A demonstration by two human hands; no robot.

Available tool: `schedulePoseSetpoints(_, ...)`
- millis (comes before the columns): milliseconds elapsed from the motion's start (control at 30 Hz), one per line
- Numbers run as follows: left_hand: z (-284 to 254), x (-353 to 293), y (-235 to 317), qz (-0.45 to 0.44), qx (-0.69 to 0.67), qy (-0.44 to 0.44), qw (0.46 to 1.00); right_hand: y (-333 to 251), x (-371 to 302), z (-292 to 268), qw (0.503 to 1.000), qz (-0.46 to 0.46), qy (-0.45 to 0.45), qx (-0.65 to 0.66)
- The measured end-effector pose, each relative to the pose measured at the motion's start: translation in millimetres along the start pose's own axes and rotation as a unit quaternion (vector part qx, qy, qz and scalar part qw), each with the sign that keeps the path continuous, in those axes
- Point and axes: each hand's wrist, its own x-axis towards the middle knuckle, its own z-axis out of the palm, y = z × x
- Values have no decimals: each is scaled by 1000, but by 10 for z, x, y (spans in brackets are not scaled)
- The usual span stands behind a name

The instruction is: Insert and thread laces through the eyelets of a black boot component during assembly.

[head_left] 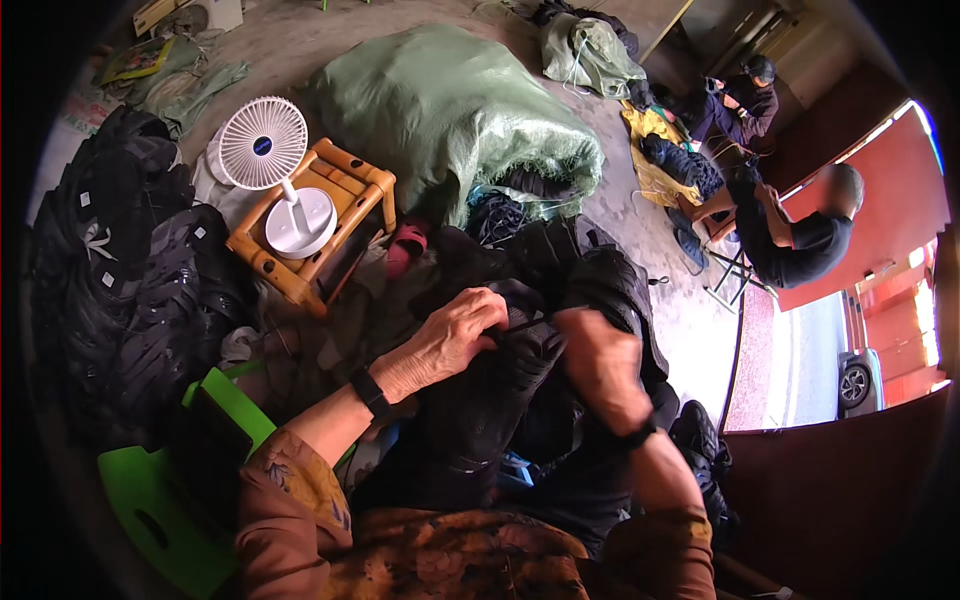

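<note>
On my lap lies a black shoe with what look like dark laces across its top. My left hand is closed at its near left edge, thumb and fingers pinched on it. A dark strip, perhaps a lace, runs between my two hands. Over the shoe's right side is my right hand, smeared by motion, so its fingers cannot be made out. More black shoes rest against my knees just beyond. Both wrists wear dark bands.
A white fan stands on a bamboo stool at the left, beside a heap of black shoes. Ahead is a big green sack. A green plastic chair is near left. Two seated people work at the far right.
</note>
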Motion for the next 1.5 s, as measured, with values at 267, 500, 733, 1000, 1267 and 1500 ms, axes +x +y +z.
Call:
schedulePoseSetpoints(267, 36, 6, 45, 36, 23, -37, 998, 2091, -1026, -2248, 887, 282, 225, -290)
schedulePoseSetpoints(500, -26, 150, 37, 16, 50, -82, 995, 1882, -1183, -2178, 755, 423, 257, 430)
schedulePoseSetpoints(733, 98, 554, 373, 50, 71, -178, 980, 629, -832, -2955, 980, 78, 167, -78)
schedulePoseSetpoints(1000, 191, 476, 233, 84, -47, -10, 995, 742, -1238, -2516, 762, 200, 244, 565)
schedulePoseSetpoints(1267, 182, 236, -11, -262, -569, 66, 777, 866, -2033, -1791, 563, 335, 320, 684)
schedulePoseSetpoints(1500, -543, 324, -320, -265, -695, 151, 651, 141, -1529, -1148, 683, 437, 145, 568)
